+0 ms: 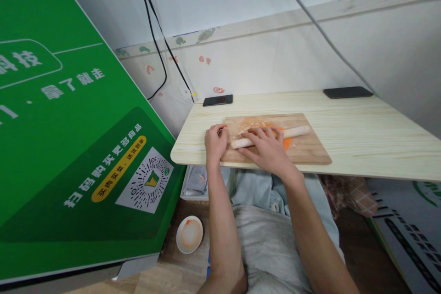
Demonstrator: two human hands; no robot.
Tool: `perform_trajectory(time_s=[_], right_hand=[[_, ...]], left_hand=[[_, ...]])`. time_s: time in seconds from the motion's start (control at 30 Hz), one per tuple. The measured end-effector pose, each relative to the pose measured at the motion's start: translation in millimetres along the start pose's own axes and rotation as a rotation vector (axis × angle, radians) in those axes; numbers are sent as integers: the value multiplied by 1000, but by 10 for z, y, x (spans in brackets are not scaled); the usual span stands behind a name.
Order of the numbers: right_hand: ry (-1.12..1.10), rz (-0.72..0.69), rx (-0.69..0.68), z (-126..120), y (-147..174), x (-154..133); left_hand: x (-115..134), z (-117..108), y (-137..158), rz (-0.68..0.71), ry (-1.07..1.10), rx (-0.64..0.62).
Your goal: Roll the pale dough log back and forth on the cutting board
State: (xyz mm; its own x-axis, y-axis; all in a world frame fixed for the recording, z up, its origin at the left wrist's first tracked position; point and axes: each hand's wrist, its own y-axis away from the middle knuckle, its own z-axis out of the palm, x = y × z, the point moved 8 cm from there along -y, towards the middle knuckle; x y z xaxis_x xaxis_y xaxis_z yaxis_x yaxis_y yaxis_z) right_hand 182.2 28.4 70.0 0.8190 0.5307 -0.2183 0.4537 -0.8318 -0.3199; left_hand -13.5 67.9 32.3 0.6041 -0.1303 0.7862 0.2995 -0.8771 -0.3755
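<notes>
A wooden cutting board [310, 154] lies at the front edge of the pale table. Across it rests a long pale root vegetable [299, 131], slanting up to the right. My right hand [267, 147] presses over its middle, fingers bent across it, holding it against the board. At the board's left edge, my left hand [216, 142] is closed, fingers curled. A small dark bit shows between those fingers, too little to name. A bright orange patch [287, 143] shows beside the root, partly under my right hand. Pale crumbs and orange stains surround it.
Two dark phones, a left one [218, 100] and a right one [347, 92], lie along the table's back edge by the wall. A green printed panel [103, 147] stands close on the left. Below on the floor is a white bowl [189, 234]. Cables hang along the wall.
</notes>
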Motion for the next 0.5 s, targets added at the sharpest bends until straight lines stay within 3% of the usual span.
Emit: perform_trajectory(time_s=[0.5], right_hand=[[21, -15, 32, -26, 0, -19]], left_hand=[[-2, 0, -6, 6, -7, -1]])
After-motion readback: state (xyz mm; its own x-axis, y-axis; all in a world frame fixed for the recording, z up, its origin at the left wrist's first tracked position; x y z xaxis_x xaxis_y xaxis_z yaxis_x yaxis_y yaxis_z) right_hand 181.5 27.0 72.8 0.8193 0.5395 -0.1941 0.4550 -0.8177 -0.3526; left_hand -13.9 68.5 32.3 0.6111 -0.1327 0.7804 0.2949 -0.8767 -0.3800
